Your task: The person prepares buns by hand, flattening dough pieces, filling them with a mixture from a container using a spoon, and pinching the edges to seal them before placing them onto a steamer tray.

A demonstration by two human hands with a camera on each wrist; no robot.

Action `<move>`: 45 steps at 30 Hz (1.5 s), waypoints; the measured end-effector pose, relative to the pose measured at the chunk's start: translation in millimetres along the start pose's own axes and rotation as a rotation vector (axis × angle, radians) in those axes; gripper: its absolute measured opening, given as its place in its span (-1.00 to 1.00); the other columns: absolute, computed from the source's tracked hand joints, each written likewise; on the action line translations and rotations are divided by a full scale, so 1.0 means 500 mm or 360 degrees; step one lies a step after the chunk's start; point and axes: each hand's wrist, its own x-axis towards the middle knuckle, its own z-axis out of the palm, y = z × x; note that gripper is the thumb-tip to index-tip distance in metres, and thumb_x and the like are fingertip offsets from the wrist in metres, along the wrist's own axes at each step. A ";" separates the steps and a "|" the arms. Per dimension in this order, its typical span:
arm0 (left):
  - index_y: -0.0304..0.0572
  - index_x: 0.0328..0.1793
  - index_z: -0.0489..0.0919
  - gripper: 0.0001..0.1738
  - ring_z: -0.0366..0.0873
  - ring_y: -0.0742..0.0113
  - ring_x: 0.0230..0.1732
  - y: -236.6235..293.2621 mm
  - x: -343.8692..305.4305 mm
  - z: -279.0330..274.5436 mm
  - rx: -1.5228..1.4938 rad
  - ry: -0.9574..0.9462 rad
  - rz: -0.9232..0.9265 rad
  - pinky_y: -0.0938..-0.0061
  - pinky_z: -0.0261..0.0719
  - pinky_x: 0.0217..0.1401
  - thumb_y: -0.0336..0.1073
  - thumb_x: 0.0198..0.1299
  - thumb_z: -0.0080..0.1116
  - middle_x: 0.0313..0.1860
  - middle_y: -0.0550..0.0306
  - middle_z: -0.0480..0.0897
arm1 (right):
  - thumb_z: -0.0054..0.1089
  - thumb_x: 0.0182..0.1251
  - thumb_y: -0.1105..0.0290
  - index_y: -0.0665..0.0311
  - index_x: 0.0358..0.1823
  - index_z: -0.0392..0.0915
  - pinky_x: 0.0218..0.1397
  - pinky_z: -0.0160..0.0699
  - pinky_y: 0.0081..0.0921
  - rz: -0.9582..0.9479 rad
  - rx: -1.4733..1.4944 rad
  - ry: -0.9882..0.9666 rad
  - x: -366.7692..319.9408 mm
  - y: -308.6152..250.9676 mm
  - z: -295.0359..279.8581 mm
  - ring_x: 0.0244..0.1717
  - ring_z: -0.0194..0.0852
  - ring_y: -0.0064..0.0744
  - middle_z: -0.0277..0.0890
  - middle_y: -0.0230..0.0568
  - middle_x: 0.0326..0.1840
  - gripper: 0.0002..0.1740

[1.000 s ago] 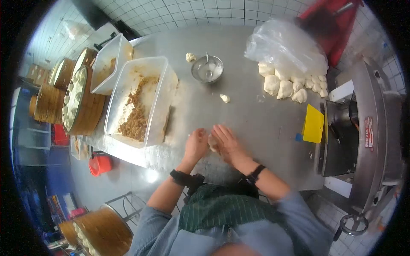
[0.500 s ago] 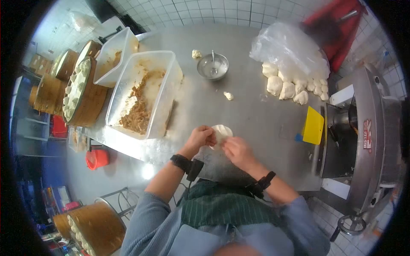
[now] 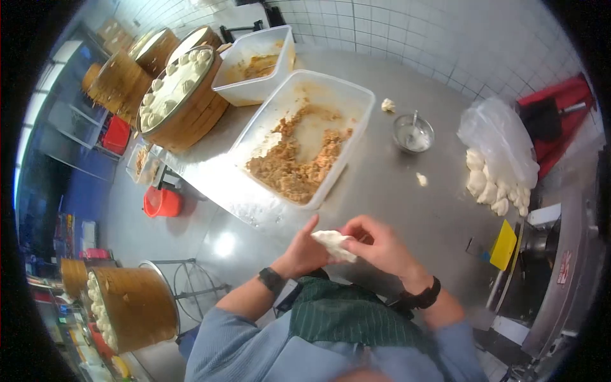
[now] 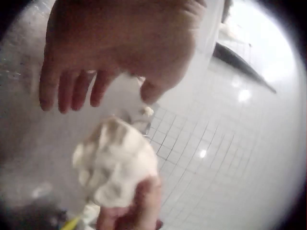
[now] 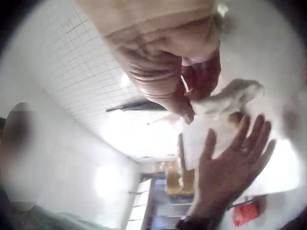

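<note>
A flat, wavy-edged dough round (image 3: 335, 244) is pinched at its edge between the thumb and fingers of my right hand (image 3: 383, 249). My left hand (image 3: 303, 253) is beside it with fingers extended. In the left wrist view the dough (image 4: 115, 163) stands apart from the left hand (image 4: 120, 43), whose fingers are straight and hold nothing. From the right wrist view, the right hand (image 5: 168, 62) pinches the dough (image 5: 230, 99) above the spread left palm (image 5: 230, 167).
Beyond the hands stands a clear tub (image 3: 366, 102) of brown filling, a second tub (image 3: 245, 92) behind it. Steamers (image 3: 197, 118) with buns are at the left. A metal bowl (image 3: 414, 135), dough pieces (image 3: 487, 188) under plastic, and a yellow scraper (image 3: 503, 246) lie right.
The dough has come up off the table in my right hand. My left hand has let go of it and straightened. The head view has turned left, towards the tubs.
</note>
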 end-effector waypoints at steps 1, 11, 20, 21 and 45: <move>-0.26 0.34 0.35 -0.12 0.38 -0.02 0.34 0.018 -0.023 -0.007 -0.0039 0.0055 0.0009 -0.06 0.30 0.40 0.41 0.29 -0.27 0.34 -0.12 0.42 | 0.22 0.31 0.35 0.27 -0.07 0.54 -0.11 0.58 -0.45 -0.0081 -0.0161 -0.0066 0.021 -0.027 0.022 -0.23 0.61 -0.39 0.60 -0.21 -0.25 -0.77; -0.17 0.15 0.48 -0.54 0.55 -0.04 0.14 0.282 -0.288 -0.113 0.0382 -0.0223 0.0565 0.05 0.52 0.21 -0.09 0.21 0.22 0.12 -0.12 0.58 | 0.15 0.26 0.31 0.33 -0.23 0.54 -0.21 0.57 -0.23 -0.0017 -0.2169 -0.0190 0.321 -0.087 0.166 -0.23 0.58 -0.04 0.58 0.01 -0.30 -0.79; -0.35 0.31 0.40 -0.47 0.56 0.21 0.13 0.455 -0.292 -0.036 0.0640 0.0088 0.0840 0.32 0.53 0.20 -0.25 0.26 0.18 0.12 -0.01 0.59 | 0.09 0.04 0.51 0.32 -0.50 0.61 -0.37 0.53 -0.11 0.0419 -0.2495 0.0056 0.376 -0.123 0.161 -0.42 0.59 0.02 0.56 0.05 -0.52 -0.89; -0.35 0.31 0.40 -0.47 0.56 0.21 0.13 0.464 -0.283 -0.035 0.0637 0.0067 0.0819 0.32 0.53 0.20 -0.25 0.26 0.18 0.12 -0.01 0.59 | 0.09 0.04 0.51 0.32 -0.50 0.61 -0.37 0.53 -0.11 0.0446 -0.2503 0.0072 0.382 -0.120 0.147 -0.42 0.59 0.02 0.56 0.05 -0.52 -0.89; -0.31 0.27 0.37 -0.49 0.59 0.22 0.08 0.489 -0.196 -0.029 0.0656 0.0346 0.0826 0.33 0.58 0.16 -0.07 0.38 0.04 0.08 0.03 0.58 | 0.07 0.29 0.27 0.30 -0.26 0.69 -0.35 0.43 -0.45 0.0942 -0.0724 0.0276 0.371 -0.034 0.146 -0.44 0.53 -0.38 0.61 -0.15 -0.45 -0.72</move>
